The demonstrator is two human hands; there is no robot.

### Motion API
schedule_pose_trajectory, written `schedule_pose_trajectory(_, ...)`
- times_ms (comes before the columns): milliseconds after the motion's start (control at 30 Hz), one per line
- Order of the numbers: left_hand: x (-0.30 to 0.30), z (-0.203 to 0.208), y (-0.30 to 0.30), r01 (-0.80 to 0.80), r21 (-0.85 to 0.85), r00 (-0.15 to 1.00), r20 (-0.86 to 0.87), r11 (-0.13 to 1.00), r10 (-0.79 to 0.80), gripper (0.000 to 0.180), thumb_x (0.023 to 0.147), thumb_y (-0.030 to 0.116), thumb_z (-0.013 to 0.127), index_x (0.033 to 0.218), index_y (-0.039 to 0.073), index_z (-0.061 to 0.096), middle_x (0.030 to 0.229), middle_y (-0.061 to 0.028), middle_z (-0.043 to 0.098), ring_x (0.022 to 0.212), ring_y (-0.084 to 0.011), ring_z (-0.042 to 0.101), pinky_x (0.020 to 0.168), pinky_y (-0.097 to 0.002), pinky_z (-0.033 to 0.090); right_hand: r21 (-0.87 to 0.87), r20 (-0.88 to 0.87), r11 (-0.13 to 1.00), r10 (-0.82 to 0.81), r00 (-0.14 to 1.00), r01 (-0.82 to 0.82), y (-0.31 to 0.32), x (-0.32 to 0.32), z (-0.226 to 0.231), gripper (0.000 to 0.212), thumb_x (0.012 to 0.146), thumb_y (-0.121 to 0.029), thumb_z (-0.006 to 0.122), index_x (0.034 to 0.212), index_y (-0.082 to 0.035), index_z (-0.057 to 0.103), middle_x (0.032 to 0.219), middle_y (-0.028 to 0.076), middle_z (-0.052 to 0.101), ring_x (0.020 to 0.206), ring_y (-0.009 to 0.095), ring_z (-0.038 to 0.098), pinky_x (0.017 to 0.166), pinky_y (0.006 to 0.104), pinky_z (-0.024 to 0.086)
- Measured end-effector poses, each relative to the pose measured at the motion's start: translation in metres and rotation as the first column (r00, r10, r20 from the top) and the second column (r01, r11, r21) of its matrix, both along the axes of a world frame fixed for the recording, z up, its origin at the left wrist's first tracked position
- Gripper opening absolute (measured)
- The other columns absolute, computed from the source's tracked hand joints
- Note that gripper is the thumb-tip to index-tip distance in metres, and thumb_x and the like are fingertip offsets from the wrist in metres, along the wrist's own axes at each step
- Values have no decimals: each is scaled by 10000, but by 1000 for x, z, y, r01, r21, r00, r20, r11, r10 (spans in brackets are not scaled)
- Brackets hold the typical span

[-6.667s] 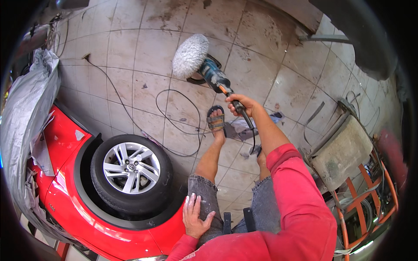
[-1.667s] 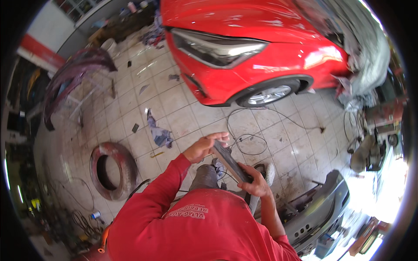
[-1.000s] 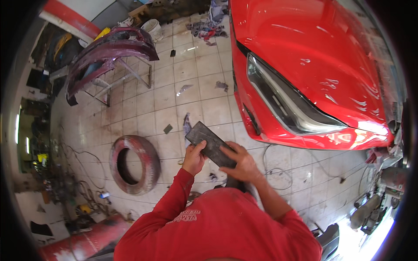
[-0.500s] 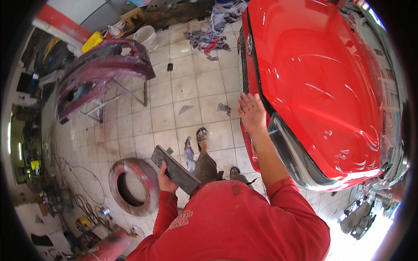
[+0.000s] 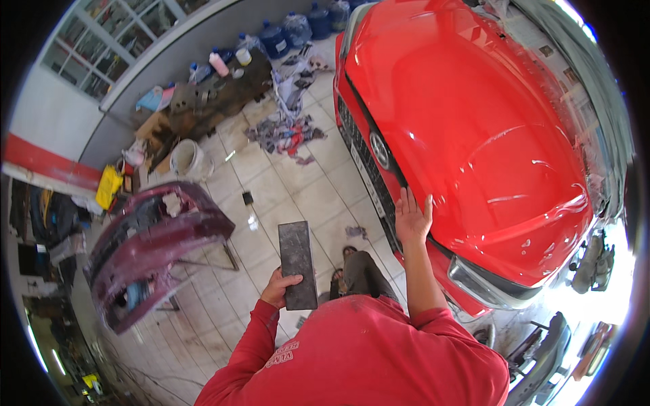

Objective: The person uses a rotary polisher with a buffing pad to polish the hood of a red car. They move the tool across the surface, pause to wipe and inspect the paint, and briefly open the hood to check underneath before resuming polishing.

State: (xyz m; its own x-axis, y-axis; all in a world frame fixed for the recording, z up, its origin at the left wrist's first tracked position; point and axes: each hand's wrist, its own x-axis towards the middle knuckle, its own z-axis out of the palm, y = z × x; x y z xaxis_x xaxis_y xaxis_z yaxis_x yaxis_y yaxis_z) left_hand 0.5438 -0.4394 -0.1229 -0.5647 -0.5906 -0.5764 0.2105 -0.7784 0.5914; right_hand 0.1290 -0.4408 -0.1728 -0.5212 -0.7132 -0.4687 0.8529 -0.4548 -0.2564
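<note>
In my left hand (image 5: 276, 288) is a dark grey, flat rectangular block (image 5: 298, 260), scuffed and dusty. The thumb lies across its face, and the other fingers are hidden behind it. My right hand (image 5: 413, 218) is open with its palm up and fingers stretched out, holding nothing. It is beside the front edge of a red car's hood (image 5: 467, 155); whether it touches the car I cannot tell. The car's grille (image 5: 359, 139) runs along its near left side, and a headlight (image 5: 484, 279) lies to the right of my right forearm.
A worn maroon bumper (image 5: 162, 237) rests on a metal stand at the left. Behind it are a white bucket (image 5: 184, 160) and a pile of rags (image 5: 284, 135) on the tiled floor (image 5: 301, 181). Several blue water jugs (image 5: 274, 40) line the far wall.
The view has swung, bringing the far wall in and taking the tire out. The block now stands more upright in view, still in my left hand. My right hand remains open by the hood.
</note>
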Motion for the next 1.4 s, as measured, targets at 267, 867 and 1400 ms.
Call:
schedule_pose_trajectory(267, 36, -35, -194, 143, -32, 948, 291, 989, -127, 438, 886, 7, 754, 1310, -37, 653, 1178, -151, 764, 1024, -284, 771, 937, -457, 635, -14, 136, 938, -341, 930, 346, -71, 9, -22, 688, 877, -488, 885, 1370, -72, 647, 1349, 82, 709, 1251, 275, 653, 1028, 419, 540)
schedule_pose_trajectory(867, 128, -203, -565, 992, -127, 112, 931, -21, -347, 309, 865, 251, 842, 1130, 92, 832, 1172, -94, 783, 1046, -268, 756, 961, -357, 592, 81, -61, 661, -743, 666, 746, -249, 18, -8, 722, 885, -592, 838, 1427, -174, 609, 1421, 9, 672, 1241, 236, 630, 1050, 442, 500)
schedule_pose_trajectory(1400, 38, -155, -777, 659, 211, 394, 721, 722, -570, 475, 802, -52, 778, 1267, -29, 688, 1110, -176, 779, 939, -334, 780, 816, -481, 649, 138, -227, 514, -816, 532, 847, -256, 30, 3, 774, 969, -592, 734, 1537, -113, 520, 1546, 59, 581, 1386, 279, 568, 1143, 473, 519)
